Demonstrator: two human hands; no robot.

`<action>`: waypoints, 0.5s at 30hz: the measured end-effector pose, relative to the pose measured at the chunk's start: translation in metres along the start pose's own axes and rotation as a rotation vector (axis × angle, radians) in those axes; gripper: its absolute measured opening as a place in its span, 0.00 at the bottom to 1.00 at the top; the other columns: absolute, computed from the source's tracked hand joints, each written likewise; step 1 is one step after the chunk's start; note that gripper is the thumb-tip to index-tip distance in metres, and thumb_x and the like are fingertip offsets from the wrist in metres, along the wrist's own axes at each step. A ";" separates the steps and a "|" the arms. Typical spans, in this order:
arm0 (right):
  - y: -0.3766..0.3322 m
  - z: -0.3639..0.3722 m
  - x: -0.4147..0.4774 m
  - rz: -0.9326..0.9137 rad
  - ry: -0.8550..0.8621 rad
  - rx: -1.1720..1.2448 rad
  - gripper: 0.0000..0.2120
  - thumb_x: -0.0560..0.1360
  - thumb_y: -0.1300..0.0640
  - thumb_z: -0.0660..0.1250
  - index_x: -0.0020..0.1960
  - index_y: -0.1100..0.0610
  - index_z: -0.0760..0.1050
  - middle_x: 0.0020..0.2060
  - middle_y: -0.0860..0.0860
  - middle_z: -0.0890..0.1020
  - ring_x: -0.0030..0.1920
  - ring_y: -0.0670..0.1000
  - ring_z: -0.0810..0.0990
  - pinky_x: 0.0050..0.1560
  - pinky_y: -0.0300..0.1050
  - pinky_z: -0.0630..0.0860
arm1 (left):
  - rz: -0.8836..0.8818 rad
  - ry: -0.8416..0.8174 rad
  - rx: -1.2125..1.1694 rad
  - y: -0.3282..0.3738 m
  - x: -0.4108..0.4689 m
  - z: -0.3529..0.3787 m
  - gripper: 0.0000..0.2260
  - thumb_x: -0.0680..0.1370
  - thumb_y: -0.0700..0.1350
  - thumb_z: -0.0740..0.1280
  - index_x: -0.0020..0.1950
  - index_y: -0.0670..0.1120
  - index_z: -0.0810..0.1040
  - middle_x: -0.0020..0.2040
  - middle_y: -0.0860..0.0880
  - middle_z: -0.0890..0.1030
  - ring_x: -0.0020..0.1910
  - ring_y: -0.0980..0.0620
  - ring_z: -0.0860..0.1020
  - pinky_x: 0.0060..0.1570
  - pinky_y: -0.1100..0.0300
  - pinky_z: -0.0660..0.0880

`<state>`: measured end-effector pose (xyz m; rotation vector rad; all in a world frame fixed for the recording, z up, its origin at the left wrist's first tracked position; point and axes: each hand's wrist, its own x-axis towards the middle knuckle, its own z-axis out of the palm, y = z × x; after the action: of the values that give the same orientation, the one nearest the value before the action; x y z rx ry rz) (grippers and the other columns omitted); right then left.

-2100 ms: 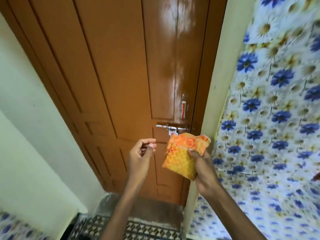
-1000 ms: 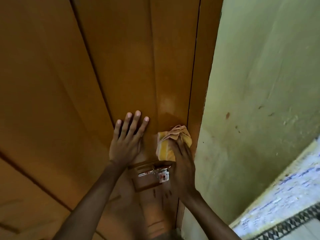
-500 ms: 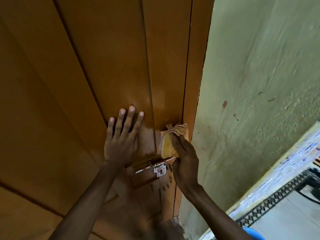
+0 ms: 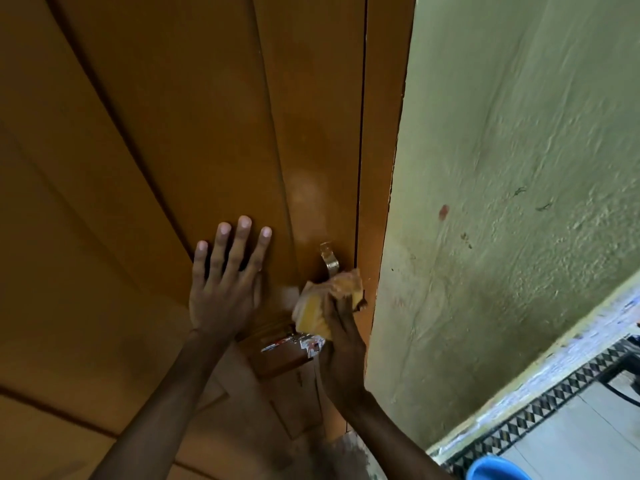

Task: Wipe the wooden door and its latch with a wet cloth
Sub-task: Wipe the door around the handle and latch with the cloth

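Note:
The brown wooden door (image 4: 173, 133) fills the left and middle of the view. My left hand (image 4: 225, 282) lies flat on its panel, fingers spread and pointing up. My right hand (image 4: 341, 344) presses a bunched orange-yellow cloth (image 4: 315, 308) against the door near its right edge. Just above the cloth a small metal hasp (image 4: 329, 259) sticks out. A silver sliding latch (image 4: 294, 341) runs across the door just below the cloth, partly hidden by my right hand. A damp sheen shows on the wood above the hasp.
The door frame (image 4: 384, 168) borders a rough pale green wall (image 4: 502, 202) on the right. At the lower right are a tiled floor with a black-and-white patterned border (image 4: 540, 400) and the rim of a blue tub (image 4: 495, 469).
My right hand has slid the cloth a little down the door edge, uncovering the metal hasp. My left hand stays flat on the panel. Two seconds ago both hands were off the door.

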<state>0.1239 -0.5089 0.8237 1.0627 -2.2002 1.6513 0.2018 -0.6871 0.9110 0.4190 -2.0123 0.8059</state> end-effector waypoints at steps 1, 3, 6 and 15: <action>-0.011 -0.002 0.013 0.015 0.011 0.017 0.22 0.79 0.57 0.55 0.72 0.62 0.68 0.74 0.58 0.67 0.74 0.60 0.64 0.73 0.39 0.63 | 0.002 0.000 0.008 -0.001 0.000 0.000 0.28 0.83 0.50 0.61 0.82 0.50 0.59 0.83 0.45 0.49 0.81 0.45 0.48 0.79 0.45 0.48; -0.019 -0.006 0.026 -0.019 0.012 0.015 0.22 0.81 0.55 0.55 0.73 0.61 0.67 0.74 0.58 0.67 0.77 0.58 0.60 0.74 0.35 0.57 | 0.007 0.005 0.016 -0.002 0.003 0.001 0.28 0.82 0.50 0.62 0.82 0.50 0.59 0.83 0.45 0.49 0.81 0.45 0.48 0.79 0.44 0.49; 0.012 -0.004 0.002 0.055 -0.057 0.026 0.21 0.82 0.53 0.55 0.72 0.59 0.68 0.74 0.50 0.68 0.75 0.51 0.63 0.73 0.41 0.64 | 0.002 0.030 0.026 -0.002 0.008 0.004 0.28 0.83 0.50 0.62 0.82 0.49 0.59 0.83 0.45 0.50 0.81 0.45 0.48 0.79 0.44 0.49; 0.009 -0.067 0.008 0.708 0.051 0.498 0.13 0.80 0.60 0.59 0.59 0.52 0.79 0.56 0.51 0.84 0.55 0.49 0.82 0.58 0.48 0.79 | -0.003 0.023 0.052 -0.003 0.003 0.003 0.27 0.83 0.50 0.60 0.82 0.49 0.59 0.83 0.45 0.50 0.81 0.44 0.49 0.79 0.45 0.48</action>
<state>0.0952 -0.4512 0.8456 0.2833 -2.3369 2.5736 0.1999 -0.6915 0.9130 0.4404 -1.9720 0.8596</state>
